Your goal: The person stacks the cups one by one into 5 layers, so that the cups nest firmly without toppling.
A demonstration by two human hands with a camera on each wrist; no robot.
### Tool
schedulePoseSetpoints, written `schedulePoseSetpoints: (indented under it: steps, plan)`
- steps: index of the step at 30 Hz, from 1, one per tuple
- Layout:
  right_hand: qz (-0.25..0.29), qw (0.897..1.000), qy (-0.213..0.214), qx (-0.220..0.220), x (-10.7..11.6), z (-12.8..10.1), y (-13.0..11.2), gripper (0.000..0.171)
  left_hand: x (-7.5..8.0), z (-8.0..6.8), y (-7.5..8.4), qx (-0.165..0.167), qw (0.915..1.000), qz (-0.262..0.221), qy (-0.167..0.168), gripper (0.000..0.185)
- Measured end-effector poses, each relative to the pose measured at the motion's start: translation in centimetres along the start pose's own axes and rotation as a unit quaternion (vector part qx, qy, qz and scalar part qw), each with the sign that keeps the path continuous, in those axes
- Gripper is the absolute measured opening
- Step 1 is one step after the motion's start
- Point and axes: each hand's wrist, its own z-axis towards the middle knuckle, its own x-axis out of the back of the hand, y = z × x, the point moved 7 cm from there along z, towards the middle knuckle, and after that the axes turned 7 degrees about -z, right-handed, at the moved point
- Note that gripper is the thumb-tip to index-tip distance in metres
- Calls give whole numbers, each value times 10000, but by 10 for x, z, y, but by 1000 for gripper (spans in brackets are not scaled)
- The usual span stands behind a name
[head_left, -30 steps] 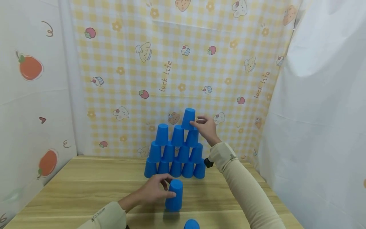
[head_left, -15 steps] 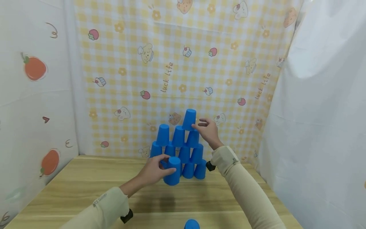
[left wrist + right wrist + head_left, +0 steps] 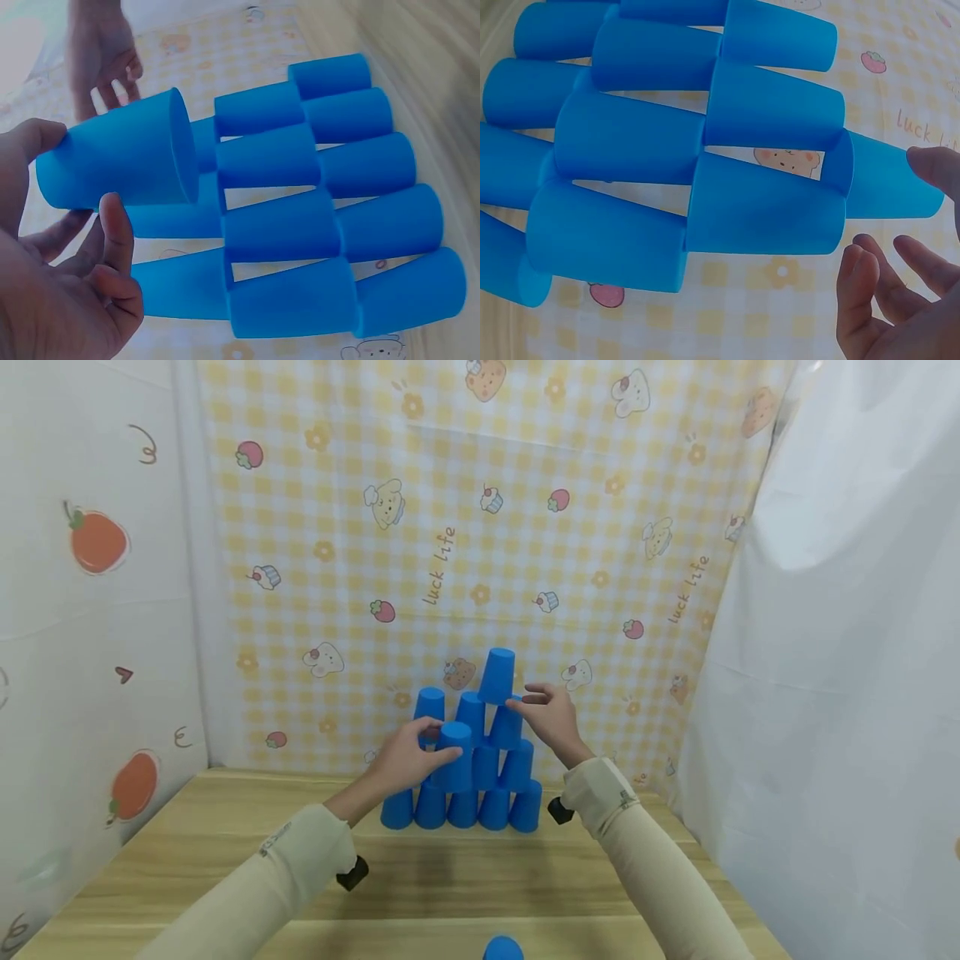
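Now the left hand (image 3: 405,758) has raised its gripped cup (image 3: 454,757) to the pyramid (image 3: 480,760); right hand (image 3: 551,717) loose-fingered

Gripping a single blue cup (image 3: 120,161) in the left hand (image 3: 56,285), thumb (image 3: 116,240) lying along its lower side, other fingers curling behind its upper edge. Holding it just in front of the stacked blue cups (image 3: 315,217), its closed end facing them, overlapping the nearest ones in view; contact impossible to judge. Showing tiers of cups lying sideways across the picture, narrow gaps between them. Hovering at the upper left, the right hand (image 3: 101,49), fingers spread. Running behind everything, a yellow checked cloth (image 3: 225,45).
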Motion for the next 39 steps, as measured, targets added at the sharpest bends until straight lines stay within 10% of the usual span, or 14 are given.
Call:
schedulePoseSetpoints:
  steps: [39]
  plan:
    - [1,9806,-1870,591,-12,-96,43,42,36,50,38,424,9976,202,507,66]
